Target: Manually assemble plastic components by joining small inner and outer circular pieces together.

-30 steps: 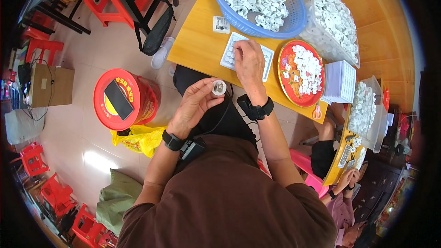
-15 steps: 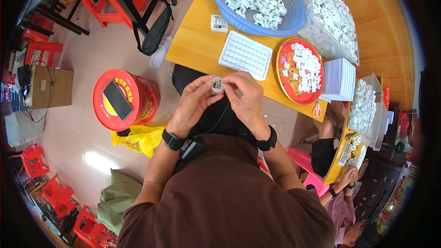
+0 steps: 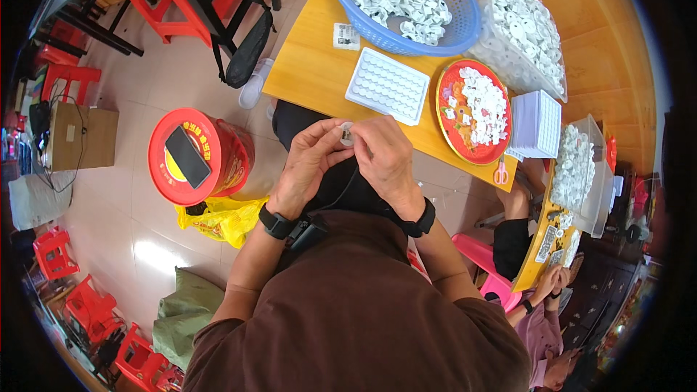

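There is room left of the white tray (image 3: 388, 87), but 2 obstacles flank it: blue basket (image 3: 363, 18) beyond, red plate (image 3: 451, 138) rightward.

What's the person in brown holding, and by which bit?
A small round white piece, pinched by its rim in the left hand. The right hand is at its other side; whether it grips too is hidden.

Bright indoor light, glare on floor (image 3: 155, 252), bent dark edges

One small round white piece (image 3: 346, 133), darker detail at centre, inner face partly visible to me, held aloft between thumb and fingers of my left hand (image 3: 308, 160), right side overlapped by my right hand (image 3: 385, 156).
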`<state>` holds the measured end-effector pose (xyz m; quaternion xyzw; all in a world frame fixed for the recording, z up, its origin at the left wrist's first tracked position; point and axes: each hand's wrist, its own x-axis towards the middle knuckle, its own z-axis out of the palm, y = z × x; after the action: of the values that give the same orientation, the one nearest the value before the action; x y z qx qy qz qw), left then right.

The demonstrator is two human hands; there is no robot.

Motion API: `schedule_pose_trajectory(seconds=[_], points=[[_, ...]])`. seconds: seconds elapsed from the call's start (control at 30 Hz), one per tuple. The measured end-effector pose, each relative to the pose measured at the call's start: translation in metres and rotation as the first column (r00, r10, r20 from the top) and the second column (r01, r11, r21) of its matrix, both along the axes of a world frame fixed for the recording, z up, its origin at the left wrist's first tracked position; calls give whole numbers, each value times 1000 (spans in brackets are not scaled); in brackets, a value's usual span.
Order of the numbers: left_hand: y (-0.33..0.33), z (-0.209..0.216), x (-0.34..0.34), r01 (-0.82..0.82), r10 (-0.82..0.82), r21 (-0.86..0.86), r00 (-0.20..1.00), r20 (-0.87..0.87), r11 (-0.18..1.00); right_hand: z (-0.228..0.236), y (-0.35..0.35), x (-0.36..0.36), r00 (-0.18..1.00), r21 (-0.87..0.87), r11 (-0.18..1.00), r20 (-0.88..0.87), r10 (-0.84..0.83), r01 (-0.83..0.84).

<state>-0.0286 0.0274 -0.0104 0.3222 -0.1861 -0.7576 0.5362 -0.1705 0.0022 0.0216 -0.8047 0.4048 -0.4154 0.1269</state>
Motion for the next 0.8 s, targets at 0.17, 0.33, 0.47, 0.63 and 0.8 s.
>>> schedule_pose_trajectory(seconds=[0.17,0.33,0.47,0.63,0.8], points=[[0,-2,0,-10,10,2,999,45,1000,4,2,1,995,21,999,-92,29,-27],[1,-6,0,-3,3,-4,995,97,1000,4,-2,0,992,79,993,-78,95,-89],[1,-7,1,8,-10,23,992,128,1000,-8,-8,-7,992,321,942,99,72,-101],[-1,-2,1,6,-5,-12,992,128,1000,-5,-9,-9,975,482,866,222,22,-129],[-2,-2,1,8,-6,-19,990,138,1000,-5,-7,-8,971,458,879,238,23,-133]])
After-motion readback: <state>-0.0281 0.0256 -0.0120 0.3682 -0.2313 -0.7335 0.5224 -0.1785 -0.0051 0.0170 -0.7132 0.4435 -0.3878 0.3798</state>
